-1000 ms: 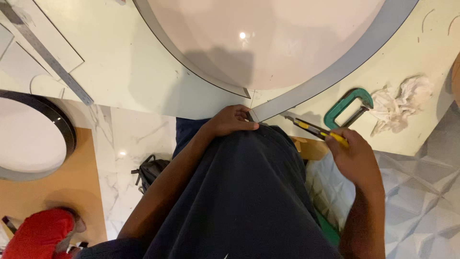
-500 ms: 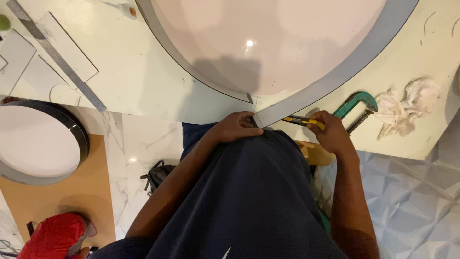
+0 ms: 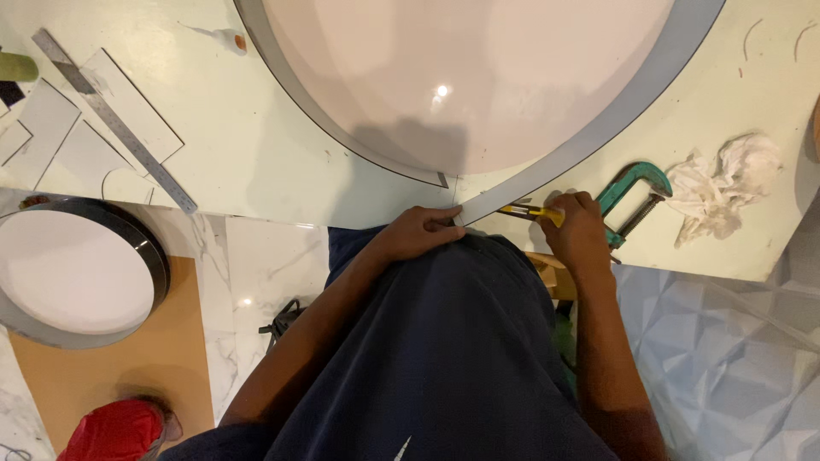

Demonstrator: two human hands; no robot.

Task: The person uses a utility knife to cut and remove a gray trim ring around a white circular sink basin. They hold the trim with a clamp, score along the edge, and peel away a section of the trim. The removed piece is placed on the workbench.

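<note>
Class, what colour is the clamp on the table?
Green clamp, seen clearly in the head view.

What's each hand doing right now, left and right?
Left hand: fingers pressing the loose end of the grey edging strip at the table edge.
Right hand: closed on a yellow utility knife.

The pale green bench (image 3: 256,162) lay bare between the steel ruler (image 3: 115,119) and the large round white panel with its grey edge band (image 3: 478,68), leaving a wide lane for a hand. At the near edge the room was tight: the left hand (image 3: 418,235) pinned the loose end of the grey strip (image 3: 512,192), and the right hand (image 3: 581,230) with the yellow utility knife (image 3: 530,211) sat just beside it. The green metal clamp (image 3: 636,192) blocked the right side, touching that hand, with the crumpled white rag (image 3: 726,183) near it. Flat white offcuts (image 3: 77,137) crowded the left corner.
</note>
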